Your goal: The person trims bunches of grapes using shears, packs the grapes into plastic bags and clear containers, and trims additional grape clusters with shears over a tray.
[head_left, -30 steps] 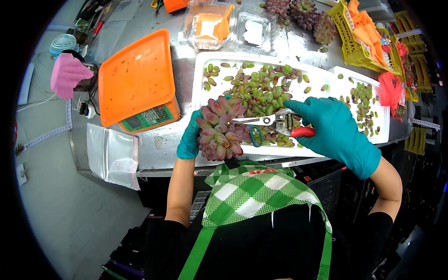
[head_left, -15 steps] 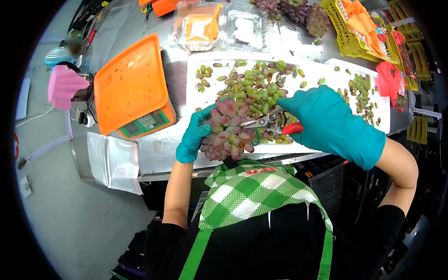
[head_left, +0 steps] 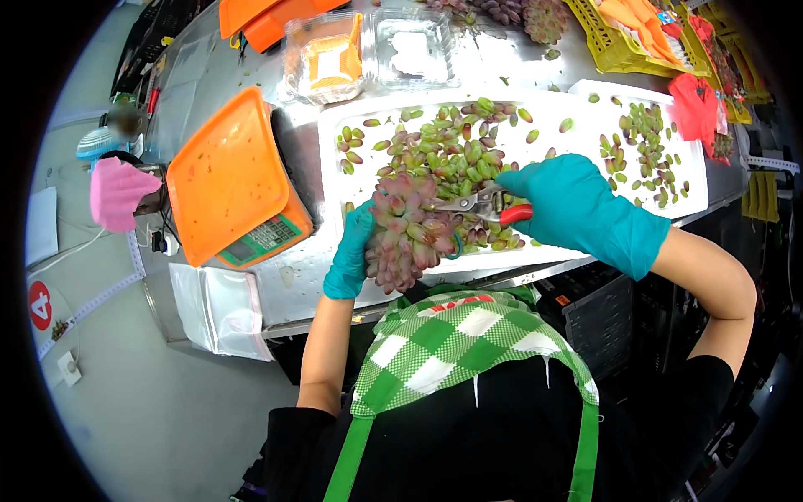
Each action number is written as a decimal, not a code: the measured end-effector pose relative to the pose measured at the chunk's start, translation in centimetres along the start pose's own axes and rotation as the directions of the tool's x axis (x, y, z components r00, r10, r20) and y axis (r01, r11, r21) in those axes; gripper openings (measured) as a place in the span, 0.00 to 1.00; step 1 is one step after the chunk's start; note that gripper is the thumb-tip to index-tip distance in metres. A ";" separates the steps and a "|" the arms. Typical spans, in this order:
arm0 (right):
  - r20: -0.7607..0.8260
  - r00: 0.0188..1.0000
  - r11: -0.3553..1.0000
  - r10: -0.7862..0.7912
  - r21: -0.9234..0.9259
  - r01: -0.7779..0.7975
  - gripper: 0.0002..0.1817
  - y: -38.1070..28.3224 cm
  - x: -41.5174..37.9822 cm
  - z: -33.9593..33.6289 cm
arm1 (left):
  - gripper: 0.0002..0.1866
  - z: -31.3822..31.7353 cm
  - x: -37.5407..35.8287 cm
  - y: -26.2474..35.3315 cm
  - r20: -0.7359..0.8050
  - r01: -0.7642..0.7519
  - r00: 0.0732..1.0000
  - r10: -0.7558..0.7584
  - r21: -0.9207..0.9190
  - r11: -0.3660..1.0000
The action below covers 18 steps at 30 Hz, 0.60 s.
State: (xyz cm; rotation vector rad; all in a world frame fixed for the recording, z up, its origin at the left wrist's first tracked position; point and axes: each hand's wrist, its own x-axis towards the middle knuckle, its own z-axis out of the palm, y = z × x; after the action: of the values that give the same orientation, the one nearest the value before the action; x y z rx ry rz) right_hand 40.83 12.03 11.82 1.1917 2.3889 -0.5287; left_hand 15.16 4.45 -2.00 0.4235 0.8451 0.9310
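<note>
My left hand [head_left: 352, 255], in a teal glove, grips a cluster of pinkish-green succulent rosettes [head_left: 406, 234] above the near edge of the white tray [head_left: 331, 171]. Red-handled pruning shears [head_left: 489, 207] are held in my right hand [head_left: 567, 205], also gloved in teal. Their metal blades point left, and the tips reach in among the leaves of the succulent. The fingers of my left hand are partly hidden behind the plant. Loose green and reddish succulent leaves [head_left: 468, 151] lie heaped in the tray just beyond both hands.
To the left stands an orange scale [head_left: 222, 176], with clear plastic bags [head_left: 219, 309] at the table edge. Clear clamshell boxes [head_left: 411, 52] sit at the back. A yellow crate [head_left: 615, 54] is back right, near a second leaf patch [head_left: 648, 146]. More succulents [head_left: 545, 21] lie behind.
The camera view has shifted slightly. The succulent cluster has turned a little in my left hand, and the shears have moved slightly left, with their tips now deeper among its leaves.
</note>
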 end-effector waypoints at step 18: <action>-0.431 0.897 0.691 0.100 0.679 0.250 0.29 -3.3 4.2 6.2 | 0.23 2.9 0.4 -0.8 -0.213 0.034 0.977 -0.034 -0.005 0.999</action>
State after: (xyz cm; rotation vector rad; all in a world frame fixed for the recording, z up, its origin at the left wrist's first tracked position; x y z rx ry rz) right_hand 37.01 9.79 4.91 1.6752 2.6953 -1.4910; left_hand 18.05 4.43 -0.94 0.3106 1.0436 0.9563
